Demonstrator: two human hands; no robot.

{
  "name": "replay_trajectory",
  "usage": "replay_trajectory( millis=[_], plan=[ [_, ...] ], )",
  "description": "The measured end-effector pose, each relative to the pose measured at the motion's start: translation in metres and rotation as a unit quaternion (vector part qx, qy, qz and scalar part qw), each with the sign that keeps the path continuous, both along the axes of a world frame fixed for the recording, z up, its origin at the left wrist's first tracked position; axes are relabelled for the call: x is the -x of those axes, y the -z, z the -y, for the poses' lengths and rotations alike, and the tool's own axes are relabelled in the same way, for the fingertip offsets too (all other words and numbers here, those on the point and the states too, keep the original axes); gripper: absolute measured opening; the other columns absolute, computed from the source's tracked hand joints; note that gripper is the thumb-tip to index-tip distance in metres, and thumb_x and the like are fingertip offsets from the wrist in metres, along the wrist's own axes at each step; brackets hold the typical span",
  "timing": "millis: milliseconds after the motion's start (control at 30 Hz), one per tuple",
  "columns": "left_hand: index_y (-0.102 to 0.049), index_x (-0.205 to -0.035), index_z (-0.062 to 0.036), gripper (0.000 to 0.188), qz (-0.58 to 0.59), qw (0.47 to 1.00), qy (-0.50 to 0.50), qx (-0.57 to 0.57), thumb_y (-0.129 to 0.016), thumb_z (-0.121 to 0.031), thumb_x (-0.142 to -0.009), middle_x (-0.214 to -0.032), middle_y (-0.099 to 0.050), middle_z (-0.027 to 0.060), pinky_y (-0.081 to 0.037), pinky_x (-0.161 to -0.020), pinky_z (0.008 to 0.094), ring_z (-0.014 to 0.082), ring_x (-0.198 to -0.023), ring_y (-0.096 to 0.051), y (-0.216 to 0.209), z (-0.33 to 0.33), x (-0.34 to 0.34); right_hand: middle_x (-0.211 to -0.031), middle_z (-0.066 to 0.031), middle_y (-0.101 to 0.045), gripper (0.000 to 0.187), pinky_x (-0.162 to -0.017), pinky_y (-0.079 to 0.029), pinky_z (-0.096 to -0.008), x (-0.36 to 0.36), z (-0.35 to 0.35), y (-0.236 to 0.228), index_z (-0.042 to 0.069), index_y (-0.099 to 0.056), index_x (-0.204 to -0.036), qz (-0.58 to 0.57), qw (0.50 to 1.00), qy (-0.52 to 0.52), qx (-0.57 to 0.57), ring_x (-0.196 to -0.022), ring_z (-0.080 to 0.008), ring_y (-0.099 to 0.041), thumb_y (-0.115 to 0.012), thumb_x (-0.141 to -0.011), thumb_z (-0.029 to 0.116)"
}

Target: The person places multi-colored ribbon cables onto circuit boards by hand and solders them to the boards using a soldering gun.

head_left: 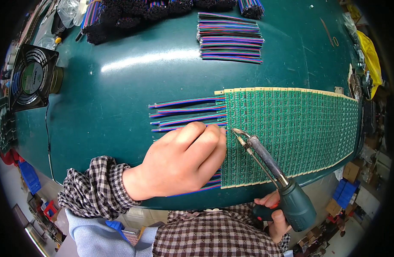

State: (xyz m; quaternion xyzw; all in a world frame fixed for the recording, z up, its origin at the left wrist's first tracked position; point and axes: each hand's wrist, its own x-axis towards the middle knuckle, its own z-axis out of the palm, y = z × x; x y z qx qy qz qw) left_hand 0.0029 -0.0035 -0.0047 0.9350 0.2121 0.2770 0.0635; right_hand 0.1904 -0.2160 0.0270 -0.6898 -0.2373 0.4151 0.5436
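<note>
My left hand is closed in a pinch at the left edge of a large panel of green circuit boards. Its fingertips are mostly hidden, over the end of a multicoloured ribbon wire. More ribbon wires stick out leftward from the panel's edge, some above the hand and some below it. My right hand grips a dark green soldering gun by its handle. The gun's metal tip, with a thin feed tube alongside, meets the panel just right of my left fingertips.
A neat stack of cut ribbon wires lies at the back of the green table. Thick wire bundles crowd the far edge. A black fan stands at left, its cable trailing down. A yellow bag hangs at right.
</note>
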Motion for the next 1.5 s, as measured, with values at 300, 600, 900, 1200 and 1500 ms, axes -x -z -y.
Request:
replay_trajectory(
  millis=[300, 600, 900, 1200, 1500],
  plan=[
    [-0.07, -0.095, 0.0047, 0.032, 0.005, 1.0, 0.0, -0.003, -0.069, -0.005, -0.064, -0.094, -0.062, 0.0108, -0.052, -0.061, 0.0279, 0.0203, -0.074, -0.061, 0.0, 0.001, 0.0, -0.083, -0.0146, -0.056, 0.061, -0.074, -0.063, -0.0449, 0.0, 0.002, 0.003, -0.012, -0.052, -0.111, -0.007, 1.0, 0.001, -0.01, -0.079, -0.0251, -0.063, -0.076, -0.082, 0.037],
    [-0.07, -0.094, 0.0042, 0.031, -0.001, 1.0, 0.002, 0.001, -0.07, -0.005, -0.064, -0.092, -0.061, 0.0101, -0.051, -0.06, 0.0269, 0.0198, -0.074, -0.062, -0.001, 0.0, -0.001, -0.083, -0.0147, -0.057, 0.063, -0.073, -0.062, -0.0456, 0.0, 0.002, 0.003, -0.013, -0.051, -0.116, -0.006, 1.0, 0.0, -0.02, -0.077, -0.025, -0.062, -0.075, -0.083, 0.035],
    [-0.071, -0.092, 0.0033, 0.028, 0.001, 1.0, 0.005, -0.022, -0.071, -0.005, -0.065, -0.092, -0.062, 0.0093, -0.052, -0.06, 0.0261, 0.0191, -0.075, -0.062, 0.001, 0.0, -0.001, -0.082, -0.0146, -0.057, 0.056, -0.073, -0.062, -0.0456, -0.001, 0.0, 0.002, -0.01, -0.054, -0.106, 0.003, 1.0, -0.014, -0.01, -0.077, -0.0252, -0.062, -0.074, -0.083, 0.036],
    [-0.071, -0.091, 0.0025, 0.026, 0.002, 1.0, 0.007, -0.022, -0.072, -0.005, -0.066, -0.092, -0.063, 0.0091, -0.052, -0.059, 0.0265, 0.0186, -0.075, -0.063, 0.0, -0.001, -0.001, -0.081, -0.0146, -0.056, 0.057, -0.071, -0.062, -0.044, 0.0, -0.002, 0.002, -0.011, -0.054, -0.105, 0.012, 1.0, -0.006, -0.012, -0.076, -0.0247, -0.062, -0.074, -0.084, 0.039],
    [-0.071, -0.091, 0.003, 0.028, 0.007, 1.0, 0.02, -0.016, -0.072, -0.005, -0.064, -0.091, -0.063, 0.0097, -0.052, -0.06, 0.0276, 0.0194, -0.074, -0.062, 0.001, -0.002, 0.0, -0.083, -0.015, -0.057, 0.056, -0.071, -0.062, -0.0455, 0.0, -0.012, -0.01, -0.011, -0.053, -0.108, -0.01, 0.999, -0.043, 0.01, -0.077, -0.0249, -0.062, -0.073, -0.084, 0.036]
  ],
)
